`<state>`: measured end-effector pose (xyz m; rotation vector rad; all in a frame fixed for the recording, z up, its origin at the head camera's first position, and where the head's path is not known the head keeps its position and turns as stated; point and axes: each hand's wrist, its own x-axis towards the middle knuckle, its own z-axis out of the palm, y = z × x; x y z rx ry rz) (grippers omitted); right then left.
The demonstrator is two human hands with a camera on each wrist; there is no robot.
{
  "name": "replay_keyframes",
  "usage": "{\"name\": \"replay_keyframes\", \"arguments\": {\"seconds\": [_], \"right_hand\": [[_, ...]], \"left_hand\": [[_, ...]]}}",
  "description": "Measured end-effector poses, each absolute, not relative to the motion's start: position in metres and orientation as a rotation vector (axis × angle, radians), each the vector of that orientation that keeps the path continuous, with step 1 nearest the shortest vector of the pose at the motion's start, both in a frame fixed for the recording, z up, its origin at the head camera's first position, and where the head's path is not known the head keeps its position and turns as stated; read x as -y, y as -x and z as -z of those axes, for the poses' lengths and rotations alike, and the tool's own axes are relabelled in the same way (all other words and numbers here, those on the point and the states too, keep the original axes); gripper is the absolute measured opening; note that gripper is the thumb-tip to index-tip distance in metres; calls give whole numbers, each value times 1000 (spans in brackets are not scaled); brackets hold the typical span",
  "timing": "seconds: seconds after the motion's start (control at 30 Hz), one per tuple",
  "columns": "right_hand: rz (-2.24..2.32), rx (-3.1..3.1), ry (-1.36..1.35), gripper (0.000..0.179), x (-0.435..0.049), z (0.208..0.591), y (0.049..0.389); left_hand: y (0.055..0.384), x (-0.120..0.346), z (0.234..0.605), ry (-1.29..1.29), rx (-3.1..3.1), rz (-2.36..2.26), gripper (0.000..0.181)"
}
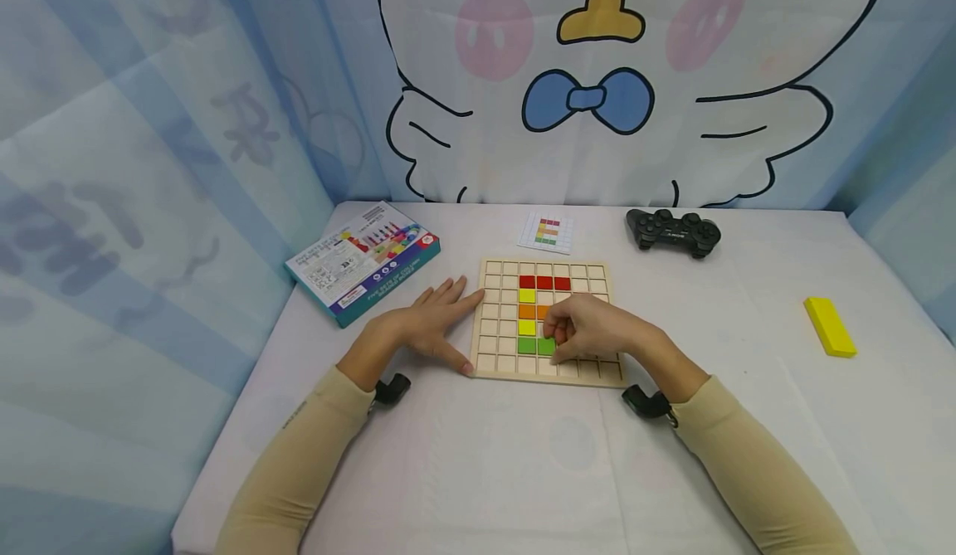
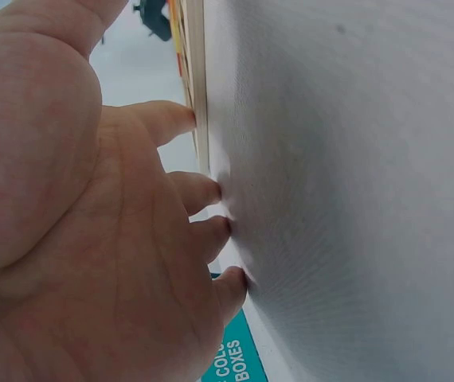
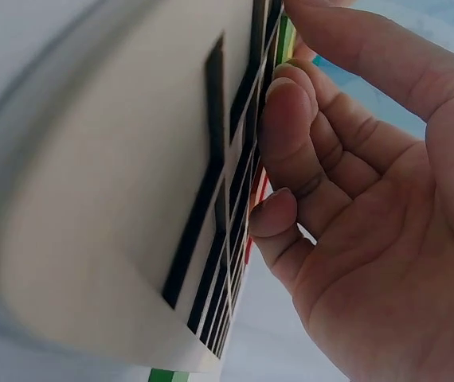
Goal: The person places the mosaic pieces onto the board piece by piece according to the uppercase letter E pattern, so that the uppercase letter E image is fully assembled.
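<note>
A wooden grid board (image 1: 493,362) lies on the table between my hands. Its cells hold three red tiles (image 1: 544,282) in a row, yellow tiles (image 1: 527,296), orange tiles (image 1: 527,312) and two green tiles (image 1: 526,345). My left hand (image 1: 431,323) is spread at the board's left side, thumb and index fingertips at its edge; the left wrist view shows the other fingertips on the cloth. My right hand (image 1: 593,327) reaches over the board with curled fingers, thumb and fingertip pinching the right-hand green tile (image 1: 546,346). The hand hides the cells beneath it.
Behind the board lies a small pattern card (image 1: 547,232) with coloured squares. A game controller (image 1: 674,232) stands at the back right. The puzzle box (image 1: 366,260) lies at the back left, and a yellow block (image 1: 831,327) lies far right.
</note>
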<state>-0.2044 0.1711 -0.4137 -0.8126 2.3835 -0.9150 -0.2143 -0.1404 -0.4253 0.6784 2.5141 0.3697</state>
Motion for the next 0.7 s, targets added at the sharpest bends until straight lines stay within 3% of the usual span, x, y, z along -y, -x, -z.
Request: {"name": "replay_keyframes", "arguments": {"seconds": [0.27, 0.7], "right_hand": [[1024, -2455, 875, 32, -185, 401, 209], [1054, -2579, 715, 34, -224, 385, 217]], "left_hand": [[213, 141, 422, -676, -2514, -364, 128], [213, 140, 423, -672, -2511, -357, 129]]}}
